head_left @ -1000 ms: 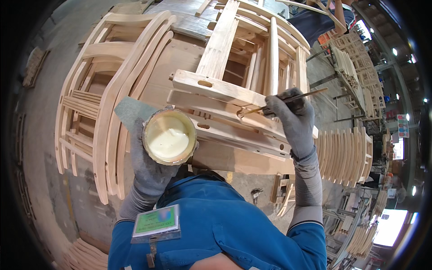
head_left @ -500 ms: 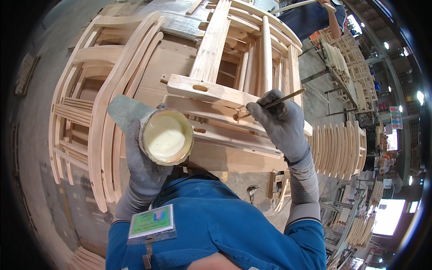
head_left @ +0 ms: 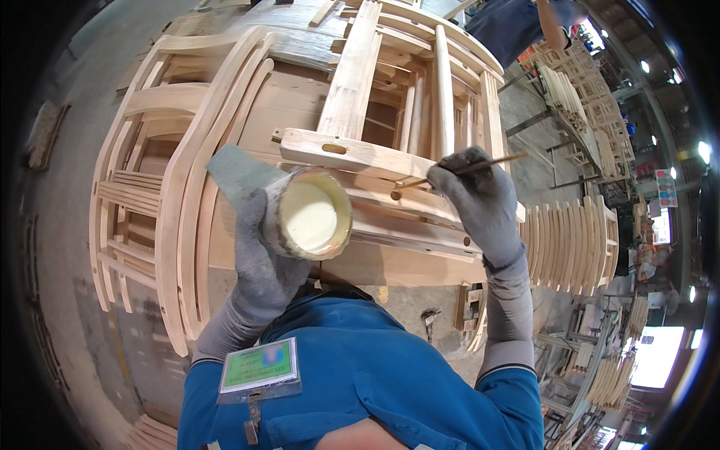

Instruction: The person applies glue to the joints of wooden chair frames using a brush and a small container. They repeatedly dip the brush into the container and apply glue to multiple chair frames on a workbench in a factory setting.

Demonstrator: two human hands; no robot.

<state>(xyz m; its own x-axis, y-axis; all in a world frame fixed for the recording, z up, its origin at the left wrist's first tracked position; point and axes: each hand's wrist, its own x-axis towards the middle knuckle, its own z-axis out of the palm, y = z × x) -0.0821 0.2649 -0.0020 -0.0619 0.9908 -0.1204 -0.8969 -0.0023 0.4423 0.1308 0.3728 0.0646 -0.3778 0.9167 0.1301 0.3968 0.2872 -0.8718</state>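
Wrapped round a cup of creamy white liquid [head_left: 310, 217] is my left hand [head_left: 262, 259], in a grey glove. A grey-green flat piece [head_left: 241, 174], perhaps sandpaper, sticks out between that hand and the cup. My right hand [head_left: 476, 199], gloved in grey too, pinches a thin wooden stick [head_left: 491, 162]. The stick's left end is at or close to a round hole in the rail of a pale wooden chair frame [head_left: 375, 154]. Whether the tip enters the hole I cannot tell. This frame lies stacked on other frames, just beyond both hands.
Several wooden chair frames [head_left: 169, 180] lean together on the left. Curved wooden slats [head_left: 570, 244] stand in a row at the right. Cardboard [head_left: 289, 97] covers the surface under the frames. Another person [head_left: 506, 30] stands at the far right, beyond the stack.
My left hand has brought the cup and the grey-green piece to the right, nearer the frame. The right hand with the stick has shifted slightly right.
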